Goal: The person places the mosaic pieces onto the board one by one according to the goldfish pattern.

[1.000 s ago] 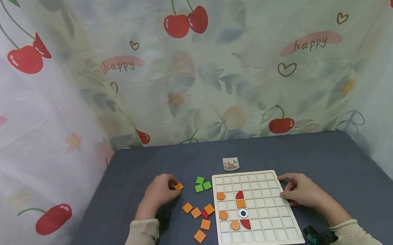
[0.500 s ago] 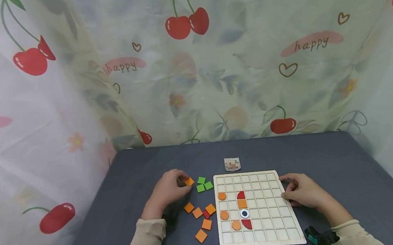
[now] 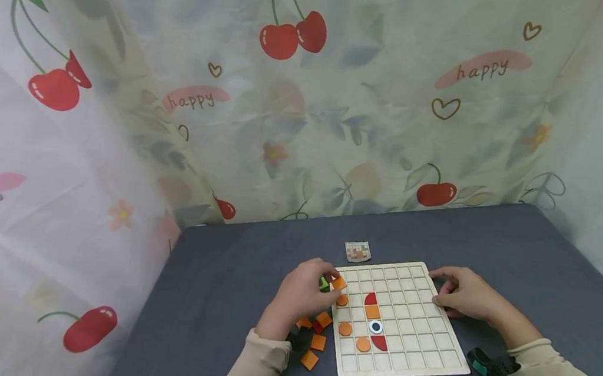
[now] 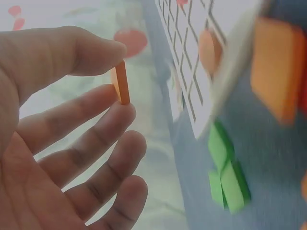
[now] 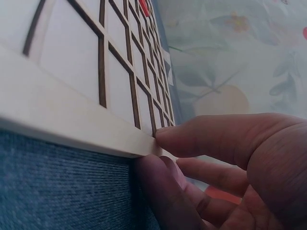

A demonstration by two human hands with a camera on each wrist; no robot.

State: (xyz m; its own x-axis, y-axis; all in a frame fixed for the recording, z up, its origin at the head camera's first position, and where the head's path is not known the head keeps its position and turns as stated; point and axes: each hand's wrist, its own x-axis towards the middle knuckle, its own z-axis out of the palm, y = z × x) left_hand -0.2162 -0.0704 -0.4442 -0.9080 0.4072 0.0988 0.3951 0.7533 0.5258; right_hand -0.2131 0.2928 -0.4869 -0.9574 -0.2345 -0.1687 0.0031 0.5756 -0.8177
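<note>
Loose tiles lie left of the board. The left hand holds an orange tile in a narrow grip above the board's left edge; the right hand pinches the opposite edge. Beyond lies a card.

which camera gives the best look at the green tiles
The left wrist view: it shows three green tiles close up, beside the gridded board, with no hand covering them. In the head view, the left hand hides all but a bit of green. The right wrist view shows none.
</note>
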